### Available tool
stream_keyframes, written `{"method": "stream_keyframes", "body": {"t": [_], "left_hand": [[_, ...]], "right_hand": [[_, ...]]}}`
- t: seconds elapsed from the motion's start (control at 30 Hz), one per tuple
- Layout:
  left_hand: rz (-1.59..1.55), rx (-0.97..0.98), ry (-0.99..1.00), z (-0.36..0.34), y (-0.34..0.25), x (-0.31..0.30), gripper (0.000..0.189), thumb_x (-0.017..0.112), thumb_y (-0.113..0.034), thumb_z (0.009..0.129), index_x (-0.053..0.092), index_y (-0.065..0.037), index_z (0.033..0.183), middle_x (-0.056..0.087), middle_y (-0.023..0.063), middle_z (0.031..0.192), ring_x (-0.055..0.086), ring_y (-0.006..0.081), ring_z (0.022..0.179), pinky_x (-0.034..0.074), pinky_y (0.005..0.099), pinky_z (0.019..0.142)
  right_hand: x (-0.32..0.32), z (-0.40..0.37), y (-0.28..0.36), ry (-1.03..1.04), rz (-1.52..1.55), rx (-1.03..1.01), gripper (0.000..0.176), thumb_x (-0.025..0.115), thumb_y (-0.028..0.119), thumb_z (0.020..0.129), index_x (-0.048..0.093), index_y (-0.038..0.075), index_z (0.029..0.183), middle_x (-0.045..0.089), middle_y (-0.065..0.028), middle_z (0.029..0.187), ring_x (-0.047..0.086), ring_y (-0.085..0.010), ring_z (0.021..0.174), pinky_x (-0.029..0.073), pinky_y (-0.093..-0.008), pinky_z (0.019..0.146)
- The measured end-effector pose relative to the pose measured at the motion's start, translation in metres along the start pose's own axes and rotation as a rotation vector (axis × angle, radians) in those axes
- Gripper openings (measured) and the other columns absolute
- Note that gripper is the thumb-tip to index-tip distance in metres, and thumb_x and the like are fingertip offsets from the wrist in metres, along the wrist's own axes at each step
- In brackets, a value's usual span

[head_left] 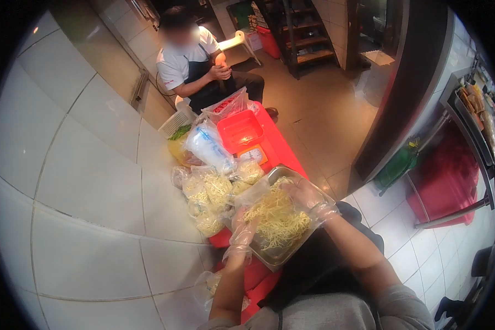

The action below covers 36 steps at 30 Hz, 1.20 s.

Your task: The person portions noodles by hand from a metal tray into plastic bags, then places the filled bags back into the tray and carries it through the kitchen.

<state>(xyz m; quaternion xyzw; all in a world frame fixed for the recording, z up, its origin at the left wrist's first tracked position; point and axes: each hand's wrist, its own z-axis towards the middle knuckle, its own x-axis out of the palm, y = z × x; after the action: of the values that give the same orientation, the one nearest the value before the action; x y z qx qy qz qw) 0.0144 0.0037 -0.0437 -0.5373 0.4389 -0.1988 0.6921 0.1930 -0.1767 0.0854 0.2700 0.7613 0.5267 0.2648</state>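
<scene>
Yellow noodles [280, 223] lie loose in a metal tray [271, 257] in front of me. Both of my hands wear clear plastic gloves. At the tray's left side my left hand [242, 230] is closed on what looks like a clear plastic bag [252, 193], close against the noodles. My right hand [307, 199] reaches over the tray's right side, its fingers curled onto the noodles; the fingertips are partly hidden. Several bags of noodles [217, 188] are piled just left of the tray.
A red table [283, 146] carries a red basin [240, 132], an orange scale [253, 157] and a white plastic package [209, 147]. A seated person [203, 69] in an apron is at its far end. Pink container [443, 179] and metal shelf [473, 118] stand right; tiled wall [88, 181] is left.
</scene>
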Motion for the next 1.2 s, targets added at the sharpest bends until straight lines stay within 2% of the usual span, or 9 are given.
{"method": "stream_keyframes", "body": {"t": [0.1,0.2,0.33,0.4,0.67,0.77,0.9,0.97,1.2], "left_hand": [[0.078,0.001,0.022,-0.004,-0.037,-0.014,0.064,0.073,-0.015,0.080,0.044,-0.001,0.135,0.062,0.0154,0.113,0.060,0.0227,0.099,0.049,0.0351,0.087],[0.379,0.131,-0.076,0.000,-0.053,-0.025,0.072,0.071,-0.017,0.079,0.040,-0.003,0.142,0.055,0.0250,0.125,0.059,0.0350,0.109,0.047,0.0421,0.093],[0.629,0.161,-0.098,0.018,-0.071,-0.046,0.068,0.066,-0.018,0.077,0.043,-0.005,0.140,0.048,0.0305,0.133,0.056,0.0450,0.111,0.046,0.0488,0.095],[0.715,0.213,-0.144,0.023,-0.065,-0.050,0.065,0.064,-0.017,0.077,0.045,-0.004,0.138,0.051,0.0304,0.127,0.057,0.0452,0.108,0.047,0.0480,0.092],[0.395,-0.016,-0.204,0.038,-0.038,-0.061,0.041,0.061,-0.004,0.078,0.060,-0.004,0.119,0.067,0.0194,0.091,0.063,0.0376,0.093,0.049,0.0440,0.084],[0.095,0.249,-0.368,0.046,-0.030,-0.057,0.027,0.062,-0.004,0.077,0.066,-0.005,0.104,0.067,0.0165,0.092,0.062,0.0365,0.091,0.049,0.0427,0.083],[0.428,0.536,-0.223,0.033,-0.107,-0.046,0.018,0.066,-0.005,0.074,0.068,-0.007,0.092,0.067,0.0118,0.093,0.062,0.0319,0.090,0.048,0.0424,0.087],[0.588,0.696,-0.082,0.032,-0.118,-0.035,0.019,0.067,-0.004,0.071,0.069,-0.008,0.089,0.067,0.0082,0.093,0.062,0.0287,0.090,0.047,0.0419,0.087],[0.577,0.565,-0.229,0.004,-0.136,-0.032,0.016,0.068,-0.014,0.078,0.071,-0.013,0.093,0.064,0.0061,0.110,0.060,0.0243,0.107,0.037,0.0466,0.102]], "right_hand": [[0.011,0.025,-0.054,-0.176,-0.565,-0.540,0.031,0.057,0.018,0.090,0.056,0.003,0.117,0.069,-0.0079,0.085,0.066,-0.0253,0.083,0.051,-0.0398,0.065],[0.029,0.019,-0.058,0.144,-1.367,-0.420,0.043,0.064,0.021,0.085,0.056,0.007,0.125,0.065,-0.0145,0.117,0.062,-0.0407,0.104,0.053,-0.0398,0.078],[0.054,0.003,-0.118,-0.019,-1.208,-0.560,0.043,0.065,0.018,0.078,0.060,0.021,0.121,0.060,-0.0173,0.119,0.052,-0.0416,0.118,0.050,-0.0497,0.089],[0.048,0.049,-0.148,0.197,-0.859,-0.473,0.040,0.066,0.015,0.075,0.063,0.016,0.115,0.061,-0.0186,0.114,0.056,-0.0388,0.112,0.050,-0.0457,0.089],[0.020,0.015,-0.010,0.208,-0.412,-0.481,0.050,0.076,0.019,0.070,0.064,0.011,0.118,0.066,-0.0177,0.107,0.062,-0.0330,0.104,0.047,-0.0380,0.094],[0.008,0.030,-0.011,0.550,-0.870,-0.399,0.059,0.076,0.026,0.073,0.058,0.009,0.127,0.065,-0.0183,0.110,0.061,-0.0320,0.106,0.046,-0.0384,0.096],[0.012,0.031,0.027,0.250,-0.576,-0.534,0.070,0.077,0.035,0.076,0.051,0.004,0.133,0.065,-0.0208,0.106,0.065,-0.0271,0.097,0.051,-0.0373,0.088],[0.020,0.024,0.036,0.267,-0.357,-0.340,0.061,0.071,0.042,0.079,0.057,-0.001,0.121,0.067,-0.0221,0.102,0.066,-0.0327,0.093,0.051,-0.0388,0.084],[0.016,0.032,0.011,0.004,-0.356,-0.332,0.024,0.069,0.022,0.079,0.068,0.002,0.091,0.067,-0.0190,0.082,0.066,-0.0296,0.075,0.051,-0.0388,0.071]]}}
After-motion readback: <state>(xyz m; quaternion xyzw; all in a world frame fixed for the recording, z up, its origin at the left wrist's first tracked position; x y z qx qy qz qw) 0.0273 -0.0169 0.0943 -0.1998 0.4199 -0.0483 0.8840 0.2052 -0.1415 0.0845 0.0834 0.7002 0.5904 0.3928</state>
